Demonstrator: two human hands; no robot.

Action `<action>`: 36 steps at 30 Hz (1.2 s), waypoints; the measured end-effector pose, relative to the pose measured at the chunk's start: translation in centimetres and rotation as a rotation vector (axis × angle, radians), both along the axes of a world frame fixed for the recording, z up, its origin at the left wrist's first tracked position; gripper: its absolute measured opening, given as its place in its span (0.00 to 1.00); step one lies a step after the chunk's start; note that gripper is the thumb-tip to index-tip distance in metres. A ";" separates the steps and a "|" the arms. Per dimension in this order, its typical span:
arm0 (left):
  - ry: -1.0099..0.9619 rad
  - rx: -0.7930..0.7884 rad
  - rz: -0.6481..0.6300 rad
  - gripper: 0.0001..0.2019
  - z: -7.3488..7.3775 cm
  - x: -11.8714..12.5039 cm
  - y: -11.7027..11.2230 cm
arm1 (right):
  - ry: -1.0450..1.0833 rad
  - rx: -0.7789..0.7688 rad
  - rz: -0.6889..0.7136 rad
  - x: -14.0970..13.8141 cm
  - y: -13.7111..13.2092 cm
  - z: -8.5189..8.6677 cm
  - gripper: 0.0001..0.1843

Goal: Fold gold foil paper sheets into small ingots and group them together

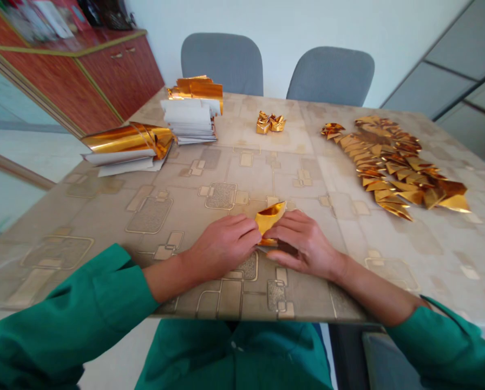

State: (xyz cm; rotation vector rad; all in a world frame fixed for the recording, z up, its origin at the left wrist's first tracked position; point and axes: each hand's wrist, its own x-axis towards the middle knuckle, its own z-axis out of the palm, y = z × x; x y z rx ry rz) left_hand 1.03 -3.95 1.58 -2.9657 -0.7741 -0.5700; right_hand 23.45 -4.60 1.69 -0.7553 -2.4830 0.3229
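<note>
A small piece of folded gold foil paper (269,216) is held just above the front middle of the table. My left hand (231,242) pinches its left side, fingers closed together. From the right, my right hand (303,241) grips the other side, with the fingers over it and the thumb below. The foil's upper edge forms a pointed, open fold. Its lower part is partly hidden by my fingers.
Stacked gold and white paper sheets (189,119) stand at the back left, beside a fanned gold bundle (124,142). Two small folded gold pieces (270,123) sit at the back middle. Many folded gold pieces (388,157) lie linked or overlapping at right. Grey chairs (222,62) stand behind the patterned table (185,184).
</note>
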 end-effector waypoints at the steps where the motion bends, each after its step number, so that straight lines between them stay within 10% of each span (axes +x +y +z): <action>1: 0.006 -0.009 0.007 0.09 0.0 -0.1 -0.1 | -0.034 -0.020 0.011 0.1 0.1 0.1 0.19; 19: -0.152 -0.349 0.216 0.09 0.1 -1.1 -0.5 | -0.010 -0.212 -0.171 -0.7 1.0 -0.9 0.11; 36: -0.032 -0.169 0.269 0.09 -0.1 -1.0 -0.4 | -0.225 -0.017 -0.384 -2.4 0.4 -1.2 0.11</action>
